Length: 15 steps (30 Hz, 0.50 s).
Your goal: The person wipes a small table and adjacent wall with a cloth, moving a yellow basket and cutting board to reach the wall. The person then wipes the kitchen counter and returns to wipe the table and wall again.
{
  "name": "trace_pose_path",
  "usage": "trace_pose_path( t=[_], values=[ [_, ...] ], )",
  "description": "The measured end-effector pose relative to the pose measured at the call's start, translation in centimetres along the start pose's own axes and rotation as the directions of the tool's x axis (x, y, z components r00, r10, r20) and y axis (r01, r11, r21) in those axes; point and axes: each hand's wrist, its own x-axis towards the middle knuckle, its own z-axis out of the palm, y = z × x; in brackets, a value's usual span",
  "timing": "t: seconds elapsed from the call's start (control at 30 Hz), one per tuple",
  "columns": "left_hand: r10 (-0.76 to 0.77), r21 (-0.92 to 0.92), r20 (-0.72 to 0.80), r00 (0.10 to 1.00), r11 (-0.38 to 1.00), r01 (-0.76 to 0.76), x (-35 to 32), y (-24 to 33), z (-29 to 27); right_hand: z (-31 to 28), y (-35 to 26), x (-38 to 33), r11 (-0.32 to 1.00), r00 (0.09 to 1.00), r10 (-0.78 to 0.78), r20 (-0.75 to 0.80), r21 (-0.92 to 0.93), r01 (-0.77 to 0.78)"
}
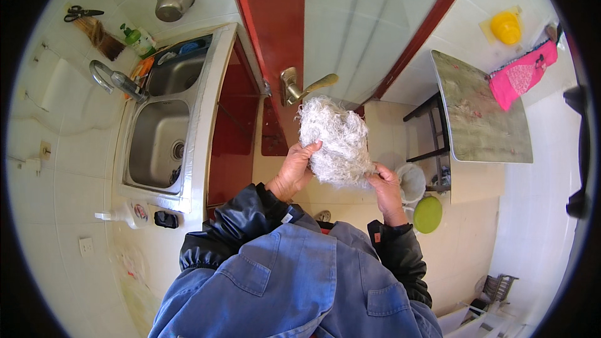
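A white, shaggy, stringy cloth [336, 141] is bunched up between my two hands in front of my chest. My left hand [294, 172] grips its lower left side, with the thumb lying on top of the strands. At the lower right corner, my right hand [387, 193] pinches its edge between thumb and fingers. The cloth's underside and some of my fingers are hidden. Just beyond the cloth is the brass handle [292, 87] of a red-framed door [270, 19] with a frosted pane.
On the left, a double steel sink [159, 141] is set into a counter; a white bottle [128, 215] stands near it. To the right are a table [485, 116] with a pink cloth item [523, 75], a white bin [410, 183] and a green round lid or seat [427, 215].
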Motion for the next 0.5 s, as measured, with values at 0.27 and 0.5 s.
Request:
trace_pose_path(
  t=[0.27,0.5],
  values=[
    [-0.34,0.002,0.264,0.903,0.936,0.352,-0.2,-3.0,0.1,0.6,1.4,1.5,0.971,0.951,-0.188,-0.245,0.097,0.217],
    [-0.2,0.033,0.195,0.96,0.98,0.198,0.6,-4.5,0.1,1.1,0.7,1.1,0.929,0.979,-0.142,-0.142,0.322,0.182]
  ],
)
